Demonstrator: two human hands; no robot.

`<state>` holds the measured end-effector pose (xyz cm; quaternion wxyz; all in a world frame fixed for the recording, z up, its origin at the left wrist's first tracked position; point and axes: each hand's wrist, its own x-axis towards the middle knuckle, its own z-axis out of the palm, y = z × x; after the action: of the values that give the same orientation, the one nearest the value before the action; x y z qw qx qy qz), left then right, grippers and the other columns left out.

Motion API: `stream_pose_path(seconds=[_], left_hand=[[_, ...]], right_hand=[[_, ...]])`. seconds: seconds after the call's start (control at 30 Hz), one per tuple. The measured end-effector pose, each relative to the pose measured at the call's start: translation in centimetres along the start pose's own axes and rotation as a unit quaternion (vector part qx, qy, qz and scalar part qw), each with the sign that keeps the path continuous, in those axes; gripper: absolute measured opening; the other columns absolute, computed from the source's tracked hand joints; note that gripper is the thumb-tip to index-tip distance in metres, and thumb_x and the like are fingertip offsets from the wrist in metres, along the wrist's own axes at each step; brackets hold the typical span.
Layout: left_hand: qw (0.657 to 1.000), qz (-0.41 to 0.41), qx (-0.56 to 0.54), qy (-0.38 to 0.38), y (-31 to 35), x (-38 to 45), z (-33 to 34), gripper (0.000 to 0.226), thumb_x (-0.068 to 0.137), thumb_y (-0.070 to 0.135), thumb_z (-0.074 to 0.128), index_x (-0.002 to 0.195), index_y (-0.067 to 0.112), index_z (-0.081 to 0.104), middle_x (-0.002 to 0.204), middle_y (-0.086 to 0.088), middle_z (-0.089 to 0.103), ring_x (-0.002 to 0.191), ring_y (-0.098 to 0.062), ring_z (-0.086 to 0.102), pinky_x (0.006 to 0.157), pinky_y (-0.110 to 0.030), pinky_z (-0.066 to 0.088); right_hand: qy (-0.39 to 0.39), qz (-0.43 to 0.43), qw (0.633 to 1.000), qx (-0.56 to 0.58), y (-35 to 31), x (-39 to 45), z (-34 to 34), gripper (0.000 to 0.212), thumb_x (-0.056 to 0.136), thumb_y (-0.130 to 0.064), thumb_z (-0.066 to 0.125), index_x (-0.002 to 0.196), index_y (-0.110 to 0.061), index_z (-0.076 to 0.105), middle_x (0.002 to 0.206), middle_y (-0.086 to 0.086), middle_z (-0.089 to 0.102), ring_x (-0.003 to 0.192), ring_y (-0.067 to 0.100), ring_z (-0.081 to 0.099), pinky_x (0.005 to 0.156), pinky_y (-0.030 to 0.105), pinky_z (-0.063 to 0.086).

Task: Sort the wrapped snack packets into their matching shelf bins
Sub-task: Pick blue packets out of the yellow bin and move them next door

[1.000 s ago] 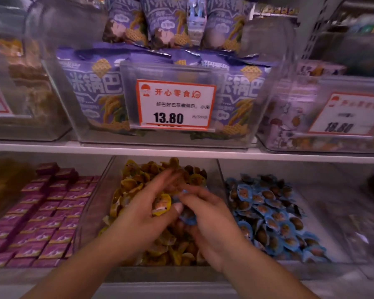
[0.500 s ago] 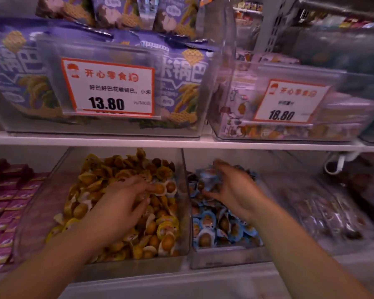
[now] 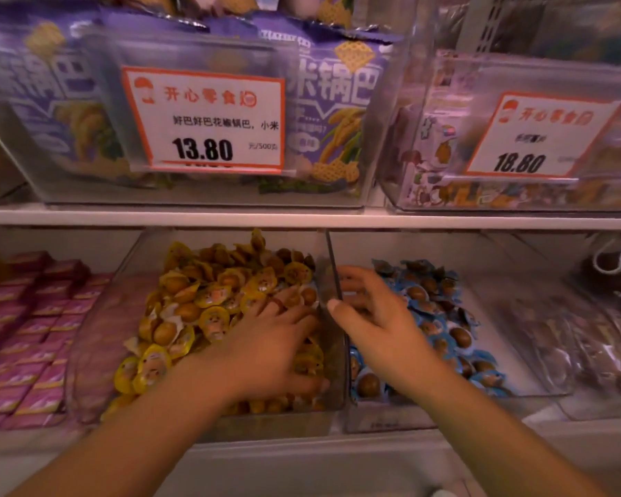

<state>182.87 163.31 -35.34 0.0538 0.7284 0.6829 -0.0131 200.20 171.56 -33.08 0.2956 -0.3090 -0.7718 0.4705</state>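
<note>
Right now, from the head camera, your left hand point(image 3: 266, 347) lies flat in the clear bin of yellow packets point(image 3: 201, 310), fingers spread over the heap and pinching nothing you can see. Your right hand point(image 3: 373, 317) hangs over the near-left corner of the bin of blue packets point(image 3: 441, 317), just beside the clear divider wall point(image 3: 332, 278) between the two bins. Its fingers are loosely curled; whether that grip has a packet tucked under it cannot be told, since the palm faces away and the frame is blurred.

To the left sit rows of pink boxes point(image 3: 33, 338). On the shelf point(image 3: 194, 216) above, purple snack bags point(image 3: 337, 113) stand behind a price card point(image 3: 208, 120) reading 13.80, with a second price card point(image 3: 538, 138) reading 18.80 to the right.

My judgement on the risks: the two heaps look alike apart from wrapper colour, and both hands work right at the divider, so a packet could slip over or get dropped on the wrong side. Your left hand, pressing on a loose mound, could also push yellow packets over the front rim. Check colour before letting go.
</note>
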Motion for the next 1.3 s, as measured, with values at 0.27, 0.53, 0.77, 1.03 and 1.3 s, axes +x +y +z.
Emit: stream_pose_path(seconds=[0.27, 0.53, 0.77, 1.03, 1.3], left_hand=[[0.998, -0.037, 0.003, -0.049, -3.1, -0.8, -3.9, 0.029, 0.088, 0.057, 0.047, 0.100, 0.037, 0.064, 0.099, 0.016, 0.059, 0.099, -0.014, 0.049, 0.088, -0.034, 0.038], [0.984, -0.038, -0.119, 0.126, -2.9, 1.0, -5.6, 0.037, 0.082, 0.053, 0.045, 0.096, 0.029, 0.068, 0.093, 0.009, 0.068, 0.087, -0.010, 0.064, 0.079, -0.034, 0.052], [0.996, -0.017, 0.083, 0.039, -2.9, 3.6, 0.3, 0.057, 0.097, 0.055, 0.035, 0.148, 0.029, 0.034, 0.161, 0.004, 0.025, 0.143, -0.022, 0.032, 0.120, -0.041, 0.014], [0.998, -0.021, 0.040, 0.033, -5.2, -2.1, -2.5, 0.048, 0.077, 0.062, 0.031, 0.098, 0.039, 0.067, 0.110, 0.019, 0.065, 0.102, -0.006, 0.060, 0.100, -0.030, 0.036], [0.992, -0.038, 0.030, 0.113, -2.0, 4.0, -3.6, 0.032, 0.088, 0.058, 0.054, 0.098, 0.029, 0.057, 0.098, 0.000, 0.062, 0.091, -0.023, 0.061, 0.072, -0.031, 0.043]], right_hand=[[0.003, 0.000, 1.000, -0.006, 0.1, 0.5, -0.2, 0.059, 0.078, -0.052, 0.057, 0.133, -0.033, 0.048, 0.115, -0.015, 0.057, 0.099, -0.009, 0.057, 0.081, 0.020, 0.054], [-0.003, -0.014, 0.999, -0.037, 0.5, 0.5, -0.3, 0.064, 0.078, -0.064, 0.048, 0.136, -0.036, 0.044, 0.117, -0.018, 0.056, 0.104, -0.009, 0.054, 0.080, 0.015, 0.050], [0.017, 0.001, 0.999, -0.034, 1.3, 0.9, -0.5, 0.044, 0.096, -0.046, 0.035, 0.130, -0.029, 0.056, 0.127, -0.006, 0.060, 0.121, 0.012, 0.054, 0.104, 0.042, 0.044], [0.013, -0.021, 0.995, -0.097, 1.4, 1.0, -0.5, 0.032, 0.104, -0.034, 0.038, 0.130, -0.029, 0.055, 0.123, -0.008, 0.059, 0.115, 0.007, 0.053, 0.098, 0.028, 0.044], [0.028, -0.034, 0.994, -0.101, 1.0, 1.1, -0.2, 0.031, 0.104, -0.032, 0.039, 0.129, -0.027, 0.056, 0.122, -0.008, 0.060, 0.114, 0.008, 0.054, 0.097, 0.029, 0.044]])
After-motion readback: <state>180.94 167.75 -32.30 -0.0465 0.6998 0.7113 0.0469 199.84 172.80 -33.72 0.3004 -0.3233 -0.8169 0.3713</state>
